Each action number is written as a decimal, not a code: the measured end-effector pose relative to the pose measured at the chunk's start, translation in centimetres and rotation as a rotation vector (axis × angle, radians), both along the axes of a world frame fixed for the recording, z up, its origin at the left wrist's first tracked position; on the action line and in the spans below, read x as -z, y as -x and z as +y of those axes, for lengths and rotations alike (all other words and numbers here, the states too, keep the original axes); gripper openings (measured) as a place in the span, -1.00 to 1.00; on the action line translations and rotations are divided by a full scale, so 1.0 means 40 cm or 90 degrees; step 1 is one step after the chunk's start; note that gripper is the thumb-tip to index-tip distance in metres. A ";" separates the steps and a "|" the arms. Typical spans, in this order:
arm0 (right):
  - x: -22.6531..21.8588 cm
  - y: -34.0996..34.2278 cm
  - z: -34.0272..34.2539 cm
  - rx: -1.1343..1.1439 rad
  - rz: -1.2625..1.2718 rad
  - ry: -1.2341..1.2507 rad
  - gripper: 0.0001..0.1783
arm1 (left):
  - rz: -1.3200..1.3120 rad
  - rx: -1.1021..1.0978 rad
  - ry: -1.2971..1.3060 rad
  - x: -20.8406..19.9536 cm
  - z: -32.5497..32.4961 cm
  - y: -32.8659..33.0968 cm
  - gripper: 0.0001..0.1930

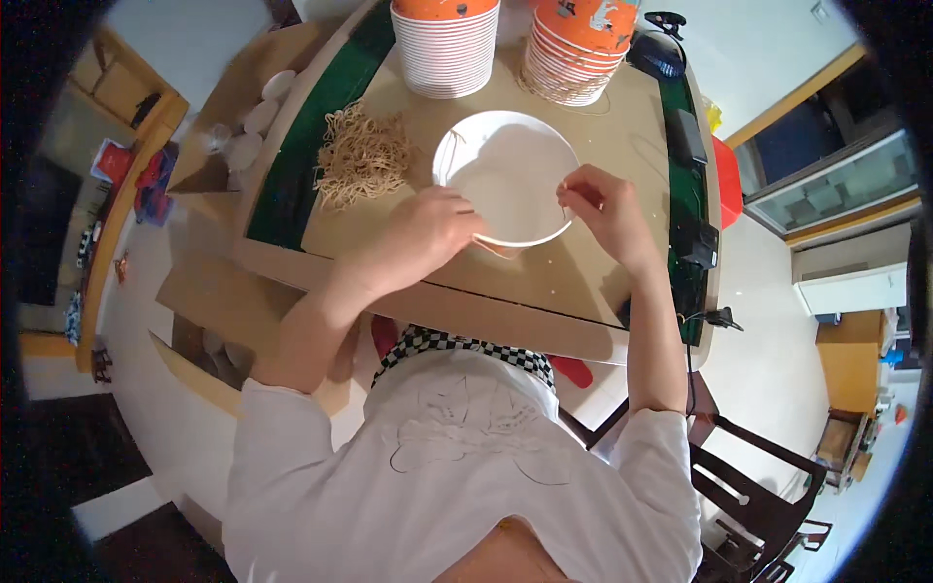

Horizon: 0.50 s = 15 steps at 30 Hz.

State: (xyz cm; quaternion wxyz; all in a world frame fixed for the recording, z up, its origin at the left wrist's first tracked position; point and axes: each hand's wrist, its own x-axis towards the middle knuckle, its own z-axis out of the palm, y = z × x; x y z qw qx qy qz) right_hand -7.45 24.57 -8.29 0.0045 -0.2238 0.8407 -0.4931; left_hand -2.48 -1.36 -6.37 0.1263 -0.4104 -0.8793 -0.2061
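Note:
A white paper bucket (507, 175) sits in front of me with its mouth facing up and its inside showing. My left hand (432, 228) is closed at its near left rim, fingertips against the side. At the right rim my right hand (610, 209) is closed in a pinch, thumb and forefinger on a thin tan cord end. Another bit of cord shows at the far left part of the rim. Left of the bucket lies a loose pile of tan cords (360, 155).
Two stacks of orange-and-white paper buckets (447, 58) (575, 58) stand at the far side of the table. A black lamp-like object (658, 53) is beside them. Cardboard boxes (219, 146) with white items stand at the left; a dark wooden chair (753, 486) is at the lower right.

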 end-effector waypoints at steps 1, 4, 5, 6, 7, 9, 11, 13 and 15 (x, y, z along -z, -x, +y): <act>-0.003 -0.003 -0.002 -0.003 0.000 -0.002 -0.89 | -0.113 0.014 -0.030 -0.009 -0.010 -0.003 -0.84; -0.020 -0.014 -0.010 0.009 -0.029 -0.057 -0.90 | -0.293 0.034 -0.213 0.001 -0.038 0.005 -0.90; -0.020 -0.016 -0.011 0.016 -0.048 -0.051 -0.94 | -0.372 0.009 -0.366 0.016 -0.042 0.009 -0.89; -0.017 -0.019 -0.010 0.025 -0.069 -0.046 -0.96 | -0.452 -0.014 -0.521 0.021 -0.040 0.015 -0.88; -0.009 -0.020 -0.010 0.022 -0.068 -0.051 -0.96 | -0.410 -0.095 -0.542 0.016 -0.043 0.035 -0.86; 0.010 -0.018 -0.008 0.011 -0.083 0.116 -0.95 | -0.226 -0.275 -0.411 -0.003 -0.042 0.071 -0.80; 0.012 -0.025 -0.007 0.032 -0.092 0.114 -0.93 | 0.085 -0.344 -0.193 -0.022 -0.007 0.070 -0.68; 0.018 -0.026 -0.009 0.050 -0.102 0.116 -0.92 | 0.081 -0.245 -0.252 -0.018 0.047 0.051 -0.62; 0.027 -0.026 -0.011 0.042 -0.126 0.173 -0.91 | -0.014 -0.142 -0.263 0.021 0.117 0.030 -0.47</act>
